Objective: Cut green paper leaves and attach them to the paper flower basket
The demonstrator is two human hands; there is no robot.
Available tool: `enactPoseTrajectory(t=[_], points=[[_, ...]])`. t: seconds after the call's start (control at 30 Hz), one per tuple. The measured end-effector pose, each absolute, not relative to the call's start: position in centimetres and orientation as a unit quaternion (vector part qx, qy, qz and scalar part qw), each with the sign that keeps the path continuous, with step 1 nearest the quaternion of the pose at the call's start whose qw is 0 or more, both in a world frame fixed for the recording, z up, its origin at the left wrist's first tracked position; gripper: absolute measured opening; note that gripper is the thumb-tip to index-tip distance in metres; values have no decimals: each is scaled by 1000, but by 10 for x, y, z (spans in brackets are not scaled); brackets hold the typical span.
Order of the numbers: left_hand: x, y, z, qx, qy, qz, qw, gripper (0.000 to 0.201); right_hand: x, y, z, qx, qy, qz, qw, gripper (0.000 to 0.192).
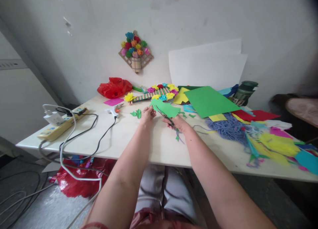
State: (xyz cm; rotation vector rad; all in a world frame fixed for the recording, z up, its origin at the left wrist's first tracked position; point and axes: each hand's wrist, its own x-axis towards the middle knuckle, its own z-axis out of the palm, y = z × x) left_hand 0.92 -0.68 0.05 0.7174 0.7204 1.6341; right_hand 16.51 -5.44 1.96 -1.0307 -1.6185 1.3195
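Note:
My left hand (148,114) pinches the left end of a green sheet of paper (170,109) above the white table. My right hand (177,122) is closed on a pair of scissors (165,115), whose blades point up and left across the green paper. Small green cut pieces (136,113) lie just left of my left hand. More green scraps (191,115) lie to the right of the paper. Behind it rests a guitar-shaped craft (150,95) edged with yellow, pink, blue and red paper flowers.
A white glue gun (112,112) with a black cord lies at the left, near a power strip (62,124). A large green sheet (211,101), blue-grey yarn (227,128) and coloured papers cover the right side. A dark green jar (245,93) stands at the back right.

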Motion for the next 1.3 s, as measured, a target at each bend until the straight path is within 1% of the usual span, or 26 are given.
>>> enactPoseTrajectory(t=[0.23,0.4,0.53,0.7,0.97,1.17,1.3], points=[[12,-9,2,316,319,690,567,21,162,-54,18,-411,-625,526,404,28],[13,-11,2,333,319,682,568,28,164,-53,17,-428,-627,520,391,24],[13,-12,3,339,323,677,568,27,164,-54,17,-441,-623,519,385,27],[12,-11,3,335,328,679,565,25,163,-53,17,-428,-613,528,403,29],[8,-9,1,350,324,671,568,28,162,-54,18,-405,-602,539,428,33],[5,-9,1,367,316,663,571,32,163,-48,11,-393,-609,541,427,34],[6,-9,1,368,321,659,572,31,162,-47,11,-389,-606,538,439,35]])
